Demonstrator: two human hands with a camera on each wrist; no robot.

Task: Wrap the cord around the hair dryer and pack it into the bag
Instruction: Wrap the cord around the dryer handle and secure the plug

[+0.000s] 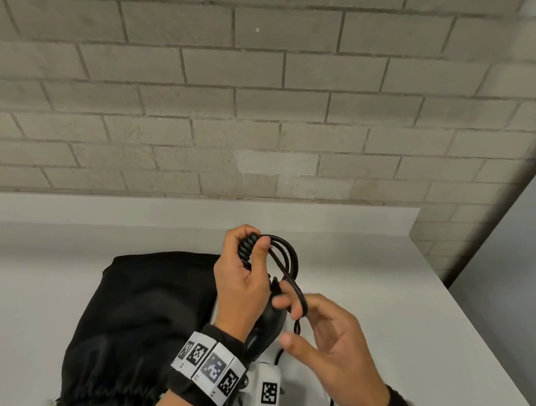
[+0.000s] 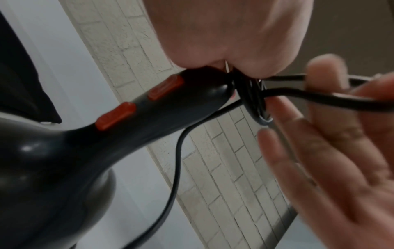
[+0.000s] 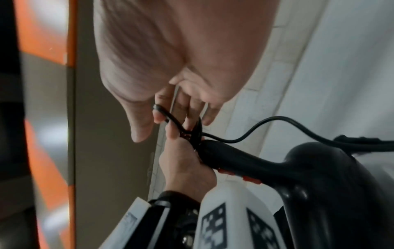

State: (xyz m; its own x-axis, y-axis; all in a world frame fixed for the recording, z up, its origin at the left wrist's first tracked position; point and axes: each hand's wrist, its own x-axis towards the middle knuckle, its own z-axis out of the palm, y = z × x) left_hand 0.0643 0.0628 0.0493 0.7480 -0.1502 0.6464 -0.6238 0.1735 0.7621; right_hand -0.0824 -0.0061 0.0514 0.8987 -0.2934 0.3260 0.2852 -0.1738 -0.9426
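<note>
My left hand (image 1: 243,286) grips the handle end of the black hair dryer (image 1: 265,328) and clamps several loops of its black cord (image 1: 290,254) under the thumb. The dryer's handle with two orange switches (image 2: 149,107) points up into that fist (image 2: 234,33). My right hand (image 1: 331,334) is just to the right, with the cord running between its first fingers (image 3: 157,116) and the thumb held apart. Loose cord (image 2: 177,168) hangs down from the handle. The black drawstring bag (image 1: 136,320) lies flat on the table to the left of both hands.
The white table (image 1: 374,274) meets a grey brick wall (image 1: 254,109) at the back, and its right edge drops off near my right hand. Marker bands (image 1: 207,363) circle my left wrist.
</note>
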